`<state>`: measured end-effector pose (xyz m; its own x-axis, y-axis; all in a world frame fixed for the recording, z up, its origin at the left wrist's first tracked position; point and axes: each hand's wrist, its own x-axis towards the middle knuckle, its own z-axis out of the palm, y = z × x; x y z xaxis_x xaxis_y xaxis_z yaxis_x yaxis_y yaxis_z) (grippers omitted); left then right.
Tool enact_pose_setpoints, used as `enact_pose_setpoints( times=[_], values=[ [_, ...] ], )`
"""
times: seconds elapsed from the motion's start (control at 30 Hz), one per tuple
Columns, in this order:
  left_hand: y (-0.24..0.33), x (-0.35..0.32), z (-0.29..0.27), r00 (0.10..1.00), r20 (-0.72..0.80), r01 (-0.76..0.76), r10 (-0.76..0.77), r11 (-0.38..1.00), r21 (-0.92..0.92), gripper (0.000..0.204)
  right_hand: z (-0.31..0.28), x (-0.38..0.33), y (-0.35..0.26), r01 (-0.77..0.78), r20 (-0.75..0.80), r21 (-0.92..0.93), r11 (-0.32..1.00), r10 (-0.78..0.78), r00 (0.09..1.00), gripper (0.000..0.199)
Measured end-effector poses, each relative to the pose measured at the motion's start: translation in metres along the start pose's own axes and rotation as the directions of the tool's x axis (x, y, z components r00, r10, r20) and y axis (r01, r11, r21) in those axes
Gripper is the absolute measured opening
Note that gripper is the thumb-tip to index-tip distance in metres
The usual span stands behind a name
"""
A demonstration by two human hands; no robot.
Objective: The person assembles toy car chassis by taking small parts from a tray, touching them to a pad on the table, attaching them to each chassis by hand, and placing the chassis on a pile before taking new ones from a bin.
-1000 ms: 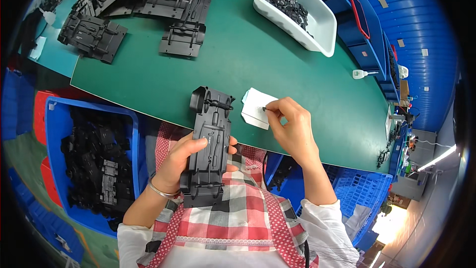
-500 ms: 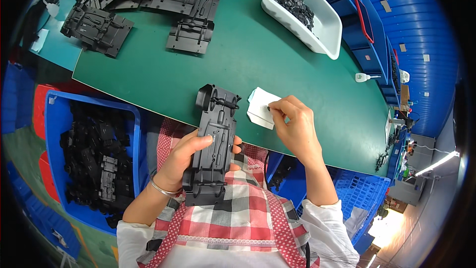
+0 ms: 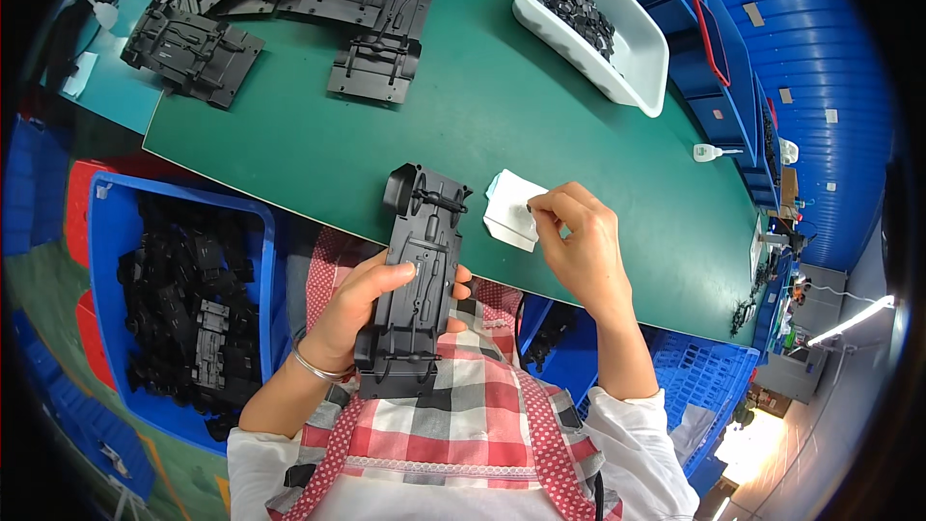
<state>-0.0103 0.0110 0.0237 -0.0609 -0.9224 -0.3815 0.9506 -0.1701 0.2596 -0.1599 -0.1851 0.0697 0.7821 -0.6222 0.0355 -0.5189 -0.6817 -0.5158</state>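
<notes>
A long black plastic chassis part, like the underside of a toy car, is gripped in my left hand, thumb on its face and fingertips round its right edge. It stands out over my lap at the table's front edge. My right hand is closed in a pinch above the right side of a small stack of white paper on the table. Thumb and forefinger meet there, but what they hold, if anything, is too small to make out.
More black chassis parts are piled at the back left of the green table. A white tub holds small black pieces. Left of my lap, a blue crate contains black parts. A small white bottle lies by blue bins at right.
My right hand has shifted very slightly, still pinched by the paper stack. The left hand and the chassis part are almost where they were.
</notes>
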Motion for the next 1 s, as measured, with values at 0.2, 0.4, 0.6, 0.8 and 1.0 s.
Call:
enact_pose_setpoints(
  times=[0.2,0.4,0.6,0.8,1.0],
  values=[
    [-0.001,0.001,0.0,1.0,-0.01,-0.01,0.011,1.0,0.014,0.046,0.004,0.0,0.005,0.043,0.043,-0.013,0.999,-0.043,0.998,0.011],
    [0.0,0.001,0.002,1.0,-0.017,-0.002,0.002,1.0,0.028,0.045,0.004,0.002,0.008,0.04,0.052,0.0,0.999,-0.04,0.998,0.012],
    [0.001,0.001,0.003,1.0,-0.018,-0.018,0.018,0.999,0.047,0.046,-0.003,0.004,0.009,-0.026,0.104,0.049,0.998,0.021,0.994,0.011],
    [-0.001,0.0,0.002,0.999,-0.031,-0.004,0.005,0.999,0.033,0.047,-0.017,0.009,0.016,-0.427,0.268,0.529,0.733,0.334,0.904,0.01],
    [-0.001,0.002,0.004,0.999,-0.043,0.031,-0.029,0.998,0.045,0.047,-0.016,0.006,0.023,-0.482,0.366,0.721,0.498,0.317,0.875,0.013]
  ],
)
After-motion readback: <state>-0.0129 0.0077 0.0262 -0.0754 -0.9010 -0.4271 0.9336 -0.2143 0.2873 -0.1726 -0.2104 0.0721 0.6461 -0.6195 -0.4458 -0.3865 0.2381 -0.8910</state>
